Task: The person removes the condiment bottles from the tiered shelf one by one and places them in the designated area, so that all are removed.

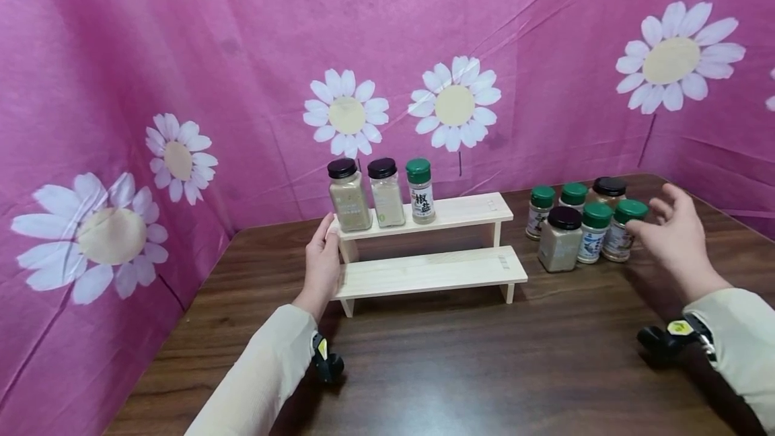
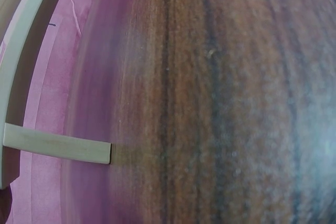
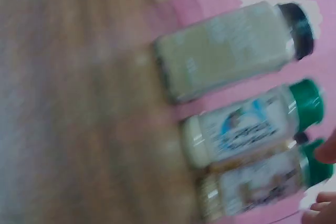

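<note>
My left hand [image 1: 322,260] holds the left end of a two-tier wooden rack [image 1: 430,271], with only a dark bit of finger showing at the rack's corner in the left wrist view. Three jars stand on the upper tier: a large black-capped spice jar [image 1: 350,200], a smaller black-capped jar [image 1: 387,197] and a green-capped shaker [image 1: 422,197]. At the right, my right hand [image 1: 681,241] is spread beside a green-capped spice shaker [image 1: 619,237], thumb and fingertips close to its cap. In the right wrist view the fingertips [image 3: 326,150] overlap that green cap.
Left of that shaker stand another green-capped shaker [image 1: 593,237] and a square dark-capped jar [image 1: 560,241]. Behind them are two more green-capped shakers and a black-capped jar [image 1: 608,190]. Pink daisy-printed cloth [image 1: 242,86] hangs behind the brown wooden table [image 1: 424,369].
</note>
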Motion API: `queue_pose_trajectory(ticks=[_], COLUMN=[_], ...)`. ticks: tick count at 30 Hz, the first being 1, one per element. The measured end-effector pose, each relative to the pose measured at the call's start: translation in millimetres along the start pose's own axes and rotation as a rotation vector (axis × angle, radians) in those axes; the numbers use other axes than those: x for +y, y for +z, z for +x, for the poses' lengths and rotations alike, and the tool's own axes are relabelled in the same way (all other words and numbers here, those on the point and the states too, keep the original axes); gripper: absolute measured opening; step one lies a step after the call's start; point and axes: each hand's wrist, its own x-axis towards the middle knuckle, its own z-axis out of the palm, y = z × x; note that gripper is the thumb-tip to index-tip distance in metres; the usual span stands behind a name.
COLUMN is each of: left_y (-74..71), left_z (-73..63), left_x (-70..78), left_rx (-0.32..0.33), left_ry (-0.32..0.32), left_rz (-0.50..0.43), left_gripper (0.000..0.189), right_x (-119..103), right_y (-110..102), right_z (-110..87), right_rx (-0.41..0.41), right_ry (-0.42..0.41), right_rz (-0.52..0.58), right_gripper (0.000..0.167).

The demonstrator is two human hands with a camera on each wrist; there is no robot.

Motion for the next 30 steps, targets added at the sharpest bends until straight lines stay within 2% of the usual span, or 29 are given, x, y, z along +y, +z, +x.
queue_pose_trajectory(ticks=[4, 8, 12, 15, 24, 30], left_y=[-1.1, -0.9, -0.7, -0.9, 0.3, 0.1], left_z=[0.3, -0.3, -0.6, -0.7, -0.7, -0.9], left_x=[0.3, 1.2, 2.3, 2.0, 1.8, 2.4], left_rx=[0.007, 0.01, 0.009, 0.013, 0.015, 0.022], left_ry=[-0.008, -0.018, -0.008, -0.009, 0.004, 0.004], left_rz=[0.024, 0.059, 0.071, 0.065, 0.086, 0.11], left_gripper=[0.045, 0.044, 0.044, 0.044, 0.044, 0.044], right_x=[-23, -47, -70, -85, -109, -121], right_y=[2, 8, 21, 32, 68, 93], right_z=[-2.2, -6.1, -11.6, -16.0, -19.4, -24.7], right_rx=[0.113, 0.147, 0.133, 0.107, 0.079, 0.02], right_ry=[-0.042, -0.13, -0.24, -0.291, -0.295, -0.32], right_rz=[0.116, 0.169, 0.189, 0.197, 0.318, 0.388], right_gripper=[0.073, 0.069, 0.066, 0.064, 0.057, 0.057])
